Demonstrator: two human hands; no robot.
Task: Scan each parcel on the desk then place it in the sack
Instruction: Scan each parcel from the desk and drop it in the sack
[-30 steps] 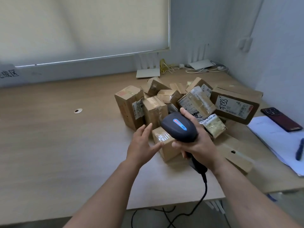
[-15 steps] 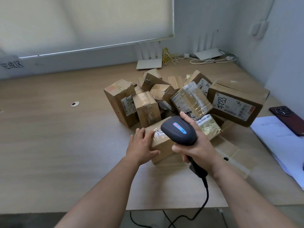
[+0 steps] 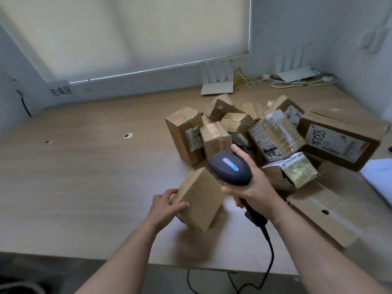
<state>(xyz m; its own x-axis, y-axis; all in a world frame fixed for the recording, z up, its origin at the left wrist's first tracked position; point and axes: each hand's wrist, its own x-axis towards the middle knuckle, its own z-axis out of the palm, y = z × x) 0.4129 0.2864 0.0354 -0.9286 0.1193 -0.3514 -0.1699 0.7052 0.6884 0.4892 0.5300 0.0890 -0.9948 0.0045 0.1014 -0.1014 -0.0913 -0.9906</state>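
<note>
My left hand (image 3: 167, 203) grips a small brown cardboard parcel (image 3: 200, 198) by its left end and holds it tilted above the wooden desk (image 3: 84, 177), plain side up. My right hand (image 3: 252, 187) holds a black handheld scanner (image 3: 230, 167) by its grip, its head just above the parcel's far right corner. A black cable hangs from the scanner past the desk's front edge. Behind them lies a pile of several taped cardboard parcels (image 3: 273, 139). No sack is in view.
A big box marked 5788 (image 3: 339, 137) leans at the right. A flat cardboard piece (image 3: 322, 213) lies at the front right, white papers (image 3: 379, 179) beyond it. White routers (image 3: 217, 89) and cables sit at the back by the wall.
My left hand has taken the small parcel from the front of the pile, pulled it toward me and to the left, and tipped it up. The scanner stayed above it.
</note>
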